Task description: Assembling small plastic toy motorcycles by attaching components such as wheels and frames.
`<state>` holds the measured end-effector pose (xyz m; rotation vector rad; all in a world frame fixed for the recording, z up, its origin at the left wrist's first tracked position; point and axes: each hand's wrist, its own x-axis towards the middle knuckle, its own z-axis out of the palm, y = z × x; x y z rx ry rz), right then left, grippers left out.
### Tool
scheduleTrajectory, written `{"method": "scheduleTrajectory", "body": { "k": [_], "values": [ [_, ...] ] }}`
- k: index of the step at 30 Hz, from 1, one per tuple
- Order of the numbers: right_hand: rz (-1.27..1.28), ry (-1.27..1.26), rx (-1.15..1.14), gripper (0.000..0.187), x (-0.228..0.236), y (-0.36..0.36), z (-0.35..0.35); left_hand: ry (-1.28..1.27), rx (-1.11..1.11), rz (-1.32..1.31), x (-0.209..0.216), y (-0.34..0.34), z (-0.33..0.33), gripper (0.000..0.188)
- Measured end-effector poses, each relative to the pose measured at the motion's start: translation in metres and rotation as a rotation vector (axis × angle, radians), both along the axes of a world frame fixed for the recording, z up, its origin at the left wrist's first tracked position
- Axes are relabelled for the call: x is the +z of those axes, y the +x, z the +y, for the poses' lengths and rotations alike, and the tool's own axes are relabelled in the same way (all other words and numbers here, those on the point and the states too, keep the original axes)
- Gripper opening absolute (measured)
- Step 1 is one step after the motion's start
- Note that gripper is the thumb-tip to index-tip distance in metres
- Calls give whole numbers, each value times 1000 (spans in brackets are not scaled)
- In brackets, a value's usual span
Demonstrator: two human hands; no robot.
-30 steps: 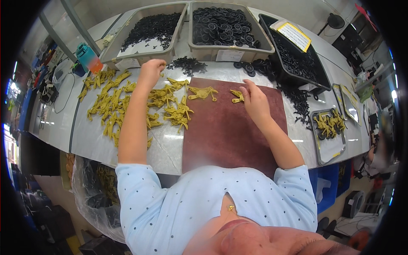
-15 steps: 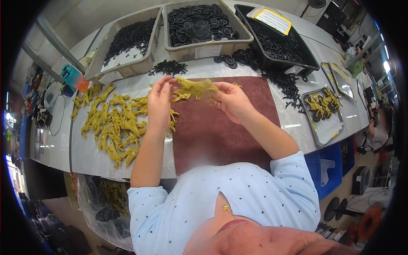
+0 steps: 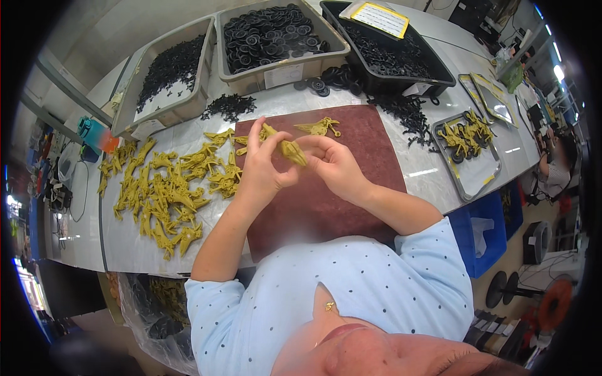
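Note:
Above the maroon mat (image 3: 332, 207) I hold a yellow-green molded plastic part (image 3: 290, 150) between both hands. My left hand (image 3: 262, 160) pinches it between thumb and fingers, one finger raised. On the other side, my right hand (image 3: 335, 166) grips its near end with thumb and fingertips. Another yellow-green part (image 3: 320, 126) lies on the mat just beyond my hands. To the left, a spread heap of similar yellow-green parts (image 3: 166, 194) covers the white table and reaches the mat's left edge.
At the back stand a grey bin of small black pieces (image 3: 204, 94), a grey bin of black wheels (image 3: 251, 78) and a black bin (image 3: 433, 78). Small black pieces (image 3: 407, 122) spill beside the mat. A tray (image 3: 476, 183) with yellow parts sits right. A bottle (image 3: 91, 131) stands left.
The held part has come nearer to me and turned from lying crosswise to pointing toward me. My hands have moved closer together. The part on the mat behind them shows more fully.

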<state>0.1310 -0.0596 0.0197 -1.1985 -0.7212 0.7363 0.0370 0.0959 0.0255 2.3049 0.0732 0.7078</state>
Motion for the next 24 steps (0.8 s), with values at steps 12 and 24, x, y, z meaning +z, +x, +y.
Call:
{"method": "scheduleTrajectory", "body": {
  "k": [12, 24],
  "values": [
    [-190, -213, -170, 28, 10, 28, -22, 7, 250, 9, 9, -1, -7, 52],
    [870, 118, -400, 4, -57, 184, -85, 449, 687, 650, -29, -43, 28, 51]
  ]
}}
